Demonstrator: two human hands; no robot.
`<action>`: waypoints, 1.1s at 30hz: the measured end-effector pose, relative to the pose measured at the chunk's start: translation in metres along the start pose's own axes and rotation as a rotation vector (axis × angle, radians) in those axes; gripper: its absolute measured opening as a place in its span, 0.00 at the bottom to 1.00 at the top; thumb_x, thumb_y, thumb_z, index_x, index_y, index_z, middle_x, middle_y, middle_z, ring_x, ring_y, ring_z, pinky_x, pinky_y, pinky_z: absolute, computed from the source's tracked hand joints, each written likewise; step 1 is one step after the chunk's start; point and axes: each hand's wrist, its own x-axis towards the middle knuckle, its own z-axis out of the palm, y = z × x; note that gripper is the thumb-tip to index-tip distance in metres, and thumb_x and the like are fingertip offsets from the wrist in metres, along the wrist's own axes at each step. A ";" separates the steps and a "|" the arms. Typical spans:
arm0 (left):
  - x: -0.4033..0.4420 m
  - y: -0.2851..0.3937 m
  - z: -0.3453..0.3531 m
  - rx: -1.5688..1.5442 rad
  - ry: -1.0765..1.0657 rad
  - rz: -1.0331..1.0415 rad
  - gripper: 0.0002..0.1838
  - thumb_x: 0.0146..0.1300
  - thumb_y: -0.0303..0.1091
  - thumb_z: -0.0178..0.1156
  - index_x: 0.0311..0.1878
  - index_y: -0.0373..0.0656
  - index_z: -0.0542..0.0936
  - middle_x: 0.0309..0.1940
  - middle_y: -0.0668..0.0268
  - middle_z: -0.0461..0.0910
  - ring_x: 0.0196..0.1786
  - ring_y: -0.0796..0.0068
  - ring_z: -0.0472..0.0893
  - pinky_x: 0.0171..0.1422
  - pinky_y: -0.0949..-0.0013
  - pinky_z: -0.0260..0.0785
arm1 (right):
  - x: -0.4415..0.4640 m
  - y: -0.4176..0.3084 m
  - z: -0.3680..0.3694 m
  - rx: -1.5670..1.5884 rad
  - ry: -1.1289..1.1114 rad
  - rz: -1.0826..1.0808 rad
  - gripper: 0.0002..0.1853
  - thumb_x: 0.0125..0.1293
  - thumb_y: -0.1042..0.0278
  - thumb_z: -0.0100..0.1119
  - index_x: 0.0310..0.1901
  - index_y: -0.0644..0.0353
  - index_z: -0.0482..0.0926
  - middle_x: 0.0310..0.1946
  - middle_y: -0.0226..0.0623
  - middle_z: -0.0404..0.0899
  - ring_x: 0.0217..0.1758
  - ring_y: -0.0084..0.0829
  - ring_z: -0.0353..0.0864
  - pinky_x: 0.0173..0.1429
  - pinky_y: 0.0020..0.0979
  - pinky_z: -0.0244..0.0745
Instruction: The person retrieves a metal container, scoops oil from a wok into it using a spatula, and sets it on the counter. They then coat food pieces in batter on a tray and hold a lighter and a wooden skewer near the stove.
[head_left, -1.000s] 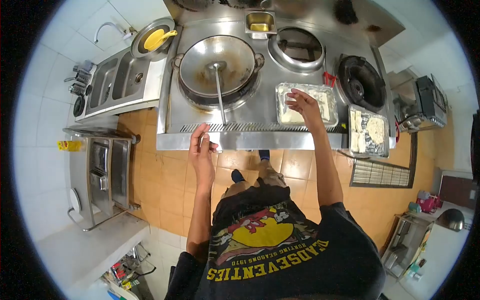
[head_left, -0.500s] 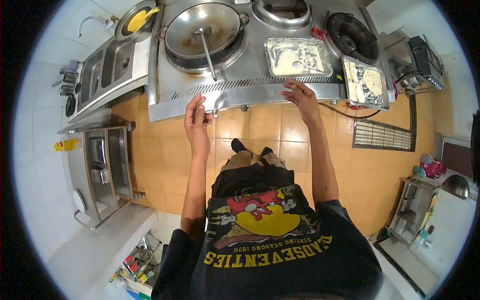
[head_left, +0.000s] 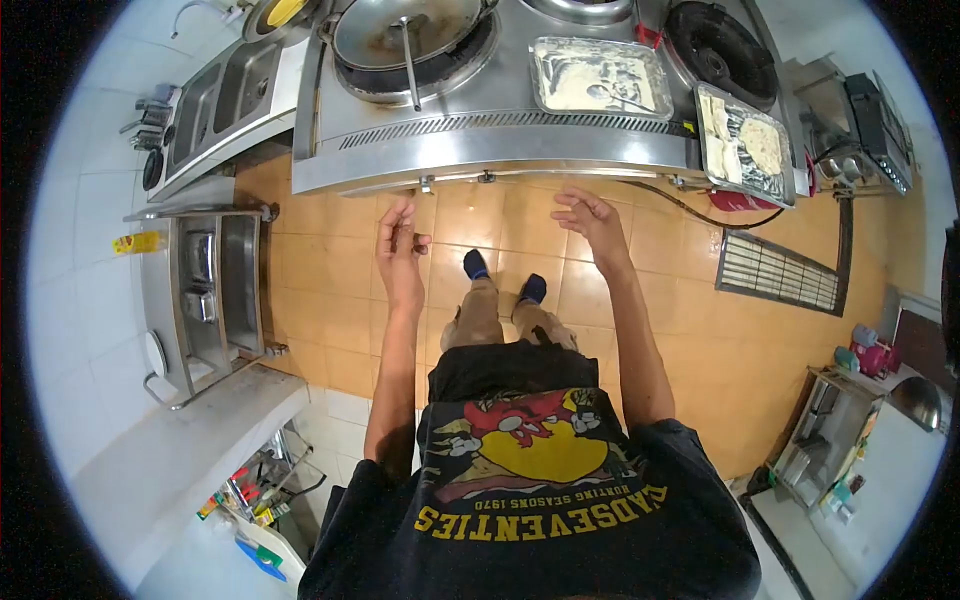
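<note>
My left hand (head_left: pixel 402 255) hangs in the air before the stove's front edge, fingers loosely bent and apart, with nothing in it. At about the same height, my right hand (head_left: pixel 594 232) is also free, its fingers half spread. Neither touches the steel stove (head_left: pixel 480 148). Beyond my left hand sits a wok (head_left: pixel 450 32) on a burner, with a long-handled ladle (head_left: pixel 409 65) resting in it. Past my right hand lies a metal tray (head_left: pixel 545 100) smeared with a pale, creamy substance, a spoon (head_left: pixel 600 92) in it. Further right, a second tray (head_left: pixel 712 170) carries pale pieces.
A double sink (head_left: pixel 220 118) stands at the left, with a steel shelf cart (head_left: pixel 228 285) below it. A black burner (head_left: pixel 720 55) is at the right back. On the tiled floor, a grate (head_left: pixel 780 270) lies to the right, near a hose (head_left: pixel 690 212).
The view has tilted down and back, so the stove sits higher in the frame and my feet show more. Both hands are now farther from the stove's edge, still empty.
</note>
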 end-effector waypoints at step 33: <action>0.026 0.001 0.101 0.001 -0.167 -0.052 0.17 0.68 0.31 0.50 0.60 0.45 0.71 0.55 0.69 0.72 0.32 0.85 0.67 0.40 0.79 0.61 | 0.074 -0.041 -0.126 -0.118 0.281 -0.237 0.14 0.69 0.67 0.48 0.51 0.66 0.75 0.40 0.39 0.81 0.35 0.28 0.82 0.41 0.25 0.76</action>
